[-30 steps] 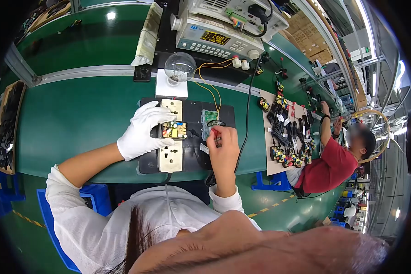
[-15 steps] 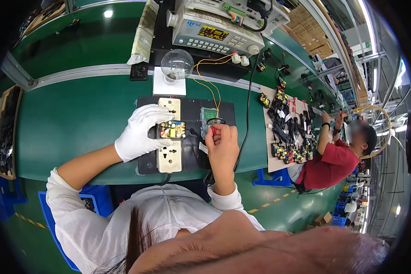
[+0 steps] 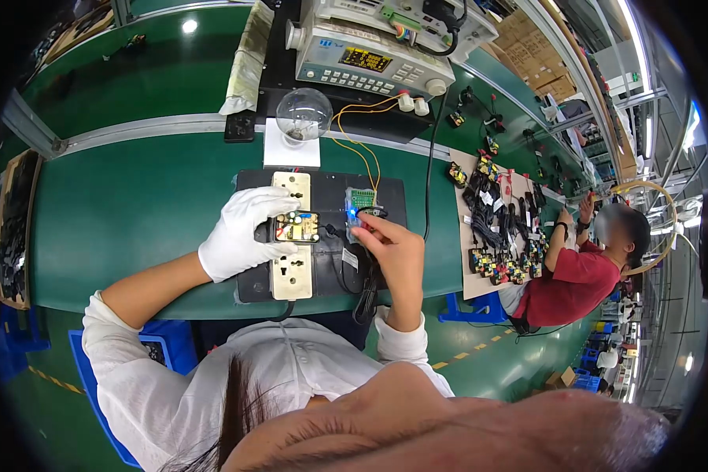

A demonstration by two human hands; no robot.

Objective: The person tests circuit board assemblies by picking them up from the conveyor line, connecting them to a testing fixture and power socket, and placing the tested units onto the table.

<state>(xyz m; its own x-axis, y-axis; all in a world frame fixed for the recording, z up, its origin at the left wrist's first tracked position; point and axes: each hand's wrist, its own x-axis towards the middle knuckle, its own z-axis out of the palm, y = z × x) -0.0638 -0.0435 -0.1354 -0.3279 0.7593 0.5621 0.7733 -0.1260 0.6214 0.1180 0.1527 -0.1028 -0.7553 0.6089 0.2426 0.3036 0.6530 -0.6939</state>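
"How are the arms placed?"
"The left arm [image 3: 153,289] comes in from the side, elbow bent outward; the right arm [image 3: 406,305] reaches almost straight over the counter [image 3: 134,220]. A bundled black cable [image 3: 364,305] lies nearer the body than the right fingers."

"And the left hand [image 3: 240,236]?"
"Gloved, thumb and fingers curved round opposite edges of a circuit module [image 3: 297,226], pinching it above a cream socket strip [image 3: 293,277]."

"The right hand [image 3: 397,253]?"
"Bare, thumb and forefinger drawn close together; I can't tell what they pinch. Just beyond their tips is a green circuit board [image 3: 362,197], a blue light [image 3: 352,212] lit on it."

"Farther out?"
"Ahead of the left fingers, a glass bulb [image 3: 303,116]; beyond it, a meter [image 3: 354,75]. Well to the right of the right fingers, a co-worker [image 3: 570,283] in red."
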